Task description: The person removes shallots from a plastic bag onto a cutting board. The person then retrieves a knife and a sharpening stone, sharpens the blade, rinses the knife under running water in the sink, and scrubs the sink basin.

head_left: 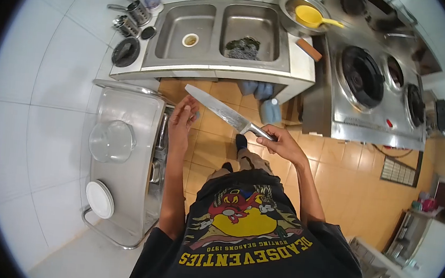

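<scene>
A large knife [217, 107] is being held in mid-air in front of the body, the broad side of its blade showing and its tip slanting forward and left. The right hand [284, 144] is grasping the metal handle towards its butt end; I am taking that hold as a way of keeping the fingers off the steel. The left hand [182, 111] is hovering beside the tip, fingers loosely curling and gripping nothing that I can see, perhaps for guarding or steadying that long end. I cannot tell whether its fingertips are touching the blade.

Beneath the knife, orange-tiled floor [205, 153] is stretching between the furniture, so I am finding the most room straight down and to the right. Ahead, a white-tiled desk [301, 71] is presenting its front edge beyond the tip; its right-hand sink [251, 22] is holding a dark, tangled mass [242, 48]. On the left, a metal trolley [150, 117] is standing close to the left forearm, limiting room there, and is carrying a clear bowl [112, 141] and stacked white plates [100, 198], probably set inside its rim against sliding. On the right, a steel stove [361, 124] is forming the other boundary, well apart from the blade.
</scene>
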The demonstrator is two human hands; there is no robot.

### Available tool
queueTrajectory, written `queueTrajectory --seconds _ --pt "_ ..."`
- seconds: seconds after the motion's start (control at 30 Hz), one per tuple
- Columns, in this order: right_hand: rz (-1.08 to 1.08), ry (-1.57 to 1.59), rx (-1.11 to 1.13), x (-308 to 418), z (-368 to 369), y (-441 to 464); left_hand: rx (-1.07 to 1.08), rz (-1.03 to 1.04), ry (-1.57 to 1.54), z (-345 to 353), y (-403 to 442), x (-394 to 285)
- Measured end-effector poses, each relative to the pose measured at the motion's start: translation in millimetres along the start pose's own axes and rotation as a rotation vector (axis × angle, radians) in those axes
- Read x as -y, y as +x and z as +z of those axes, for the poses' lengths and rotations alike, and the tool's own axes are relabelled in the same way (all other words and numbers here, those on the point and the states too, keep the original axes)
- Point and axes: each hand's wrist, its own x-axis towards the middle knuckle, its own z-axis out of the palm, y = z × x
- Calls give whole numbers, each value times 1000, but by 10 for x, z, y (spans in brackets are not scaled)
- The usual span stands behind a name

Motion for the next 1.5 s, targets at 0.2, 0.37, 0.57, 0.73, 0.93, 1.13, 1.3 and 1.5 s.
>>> queueTrajectory --seconds 0.2,0.37,0.57,0.73,0.93,1.13,1.3,1.5 --pt "129 234 36 -228 410 -663 371 -159 -280 142 -583 317" --pt "87 303 13 -405 659 -1111 445 -195 -353 233 -941 490" --pt "120 377 -19 -623 563 -1526 570 -208 -322 551 -1125 739" --pt "75 337 -144 -778 240 -1782 603 -277 -263 1066 -1179 895" --pt "60 200 -301 -1009 -287 -1858 587 -205 31 1579 -1017 1074" --pt "77 257 -390 -1116 -659 -1643 345 -132 164 1625 -653 1171" --pt "76 296 -462 -1175 -867 -1214 338 -156 221 1594 -61 1254" --pt "110 331 -587 -1055 -1070 -545 432 -174 239 1784 1005 1295"
